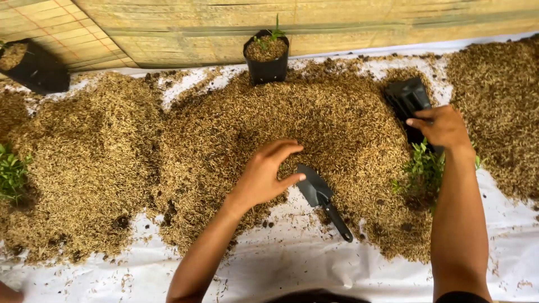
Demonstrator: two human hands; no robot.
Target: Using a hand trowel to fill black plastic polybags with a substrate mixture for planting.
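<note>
Husk-brown mix [314, 129] is best cupped loosely by the left hand [268, 174], fingers apart beside the trowel [323, 199] — while the right hand [443, 128], clamped on the black pot [409, 100], holds it steady.

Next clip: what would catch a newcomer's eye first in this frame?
The big mound of tan husk mix spread across the white sheet dominates. The left hand rests cupped on the mound, just beside a small black trowel lying at its front edge, while the right hand grips a stack of empty black pots above some green seedlings. One filled black pot with a sprout stands at the back.
</note>
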